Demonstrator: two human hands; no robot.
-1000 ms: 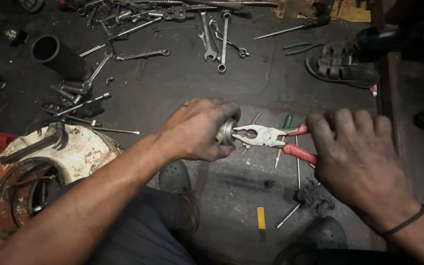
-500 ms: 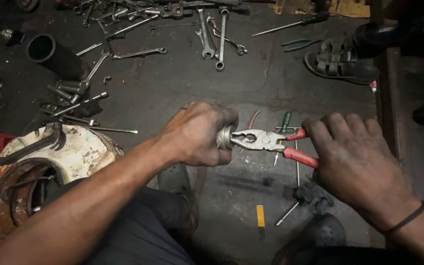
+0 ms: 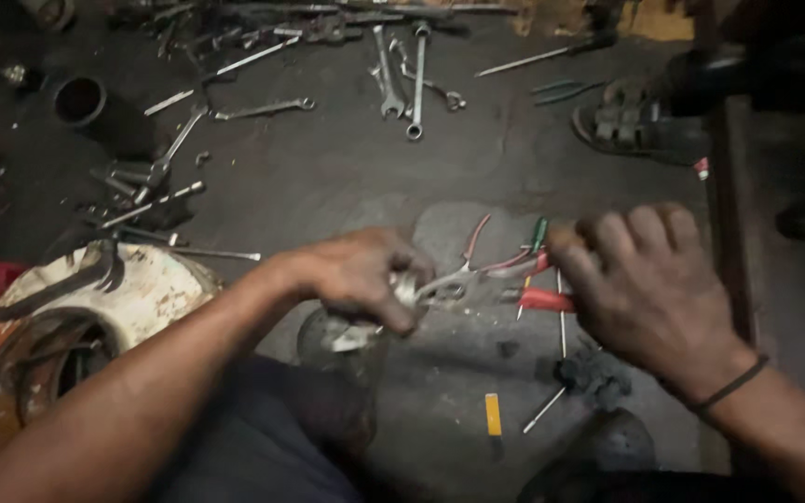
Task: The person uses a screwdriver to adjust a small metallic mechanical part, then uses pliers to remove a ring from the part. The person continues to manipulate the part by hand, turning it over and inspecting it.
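Left hand: the left hand (image 3: 361, 279) is curled shut around a small pale metal part (image 3: 401, 289); fingers wrapped over it, thumb side toward the plier nose; the part sits just above the person's lap, over the dark floor (image 3: 328, 177)
Right hand: the right hand (image 3: 649, 284) is closed in a fist about the red handles of the pliers (image 3: 496, 279); knuckles up, fingers pressed together; a thin dark band (image 3: 729, 387) circles the wrist
Pliers: held level between the two hands; the nose reaches the metal part and seems to bite on it, though blur hides the exact contact
Under the hands: a green-handled screwdriver (image 3: 538, 233) and a red-handled tool lie on a paler patch of floor; a small yellow piece (image 3: 492, 414) lies nearer the person
Left side: a worn round whitish drum (image 3: 142, 289) with a rusty ring beside it; a dark wrench rests on top
Far floor: scattered spanners (image 3: 416, 79) and rods; a black short tube (image 3: 81, 101) stands upright
Upper right: a sandal (image 3: 640, 126) near a dark wooden post
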